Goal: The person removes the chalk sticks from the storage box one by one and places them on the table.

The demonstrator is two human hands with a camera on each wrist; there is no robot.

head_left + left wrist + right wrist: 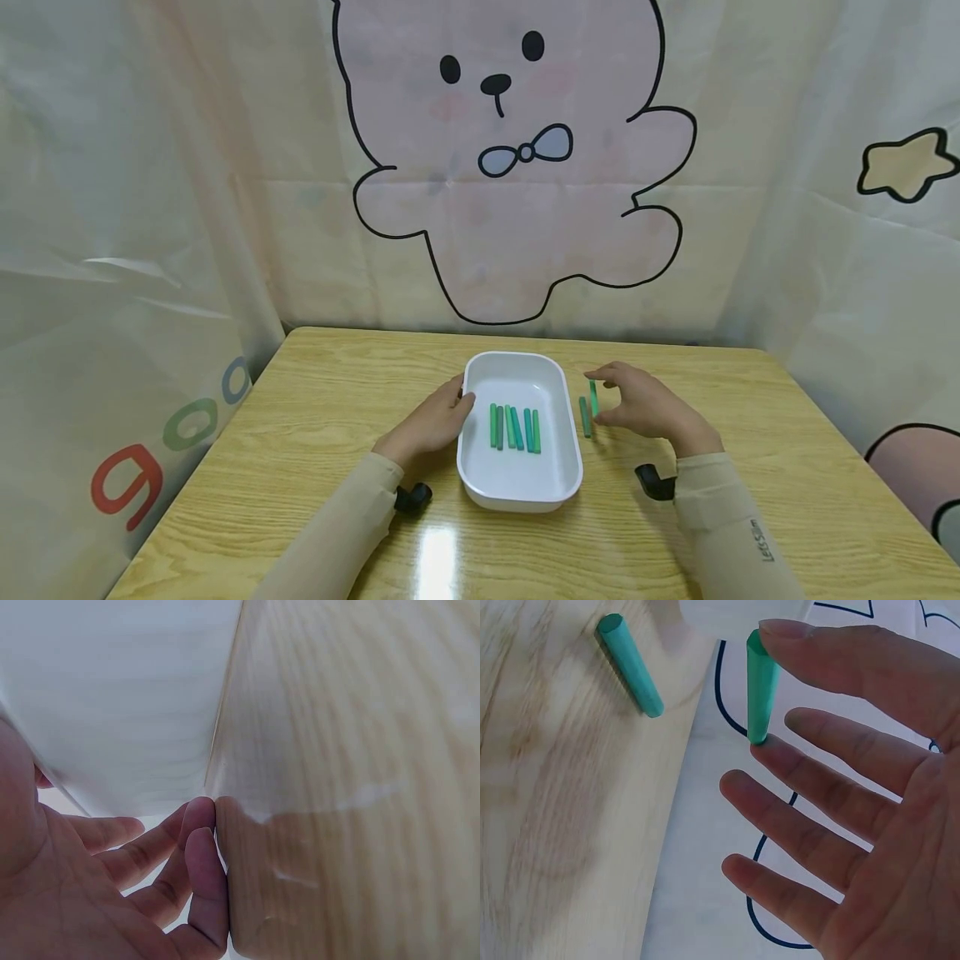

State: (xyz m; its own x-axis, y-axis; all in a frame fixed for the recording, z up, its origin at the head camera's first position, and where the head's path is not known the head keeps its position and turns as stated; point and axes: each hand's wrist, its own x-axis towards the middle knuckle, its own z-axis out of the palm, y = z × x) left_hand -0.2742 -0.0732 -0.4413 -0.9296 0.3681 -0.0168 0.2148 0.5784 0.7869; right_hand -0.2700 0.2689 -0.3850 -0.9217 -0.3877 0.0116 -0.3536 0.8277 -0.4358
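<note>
A white tray (520, 490) stands on the table and holds a row of several sticks (515, 428) in shades of green and teal. My left hand (431, 421) grips its left side, the thumb over the rim and the fingers against the outer wall (127, 697). Right of the tray, my right hand (645, 404) holds a bright green faceted stick (759, 694) by its two ends, between thumb and a fingertip; the other fingers (802, 840) are spread. Just left of it, a darker green stick (585, 417) lies on the table, also visible in the right wrist view (631, 666).
The wooden table (360, 375) reaches back to a curtain (300, 208) printed with a cartoon bear. More printed curtain hangs at both sides. Black straps with small mounts (655, 483) sit at the wrists.
</note>
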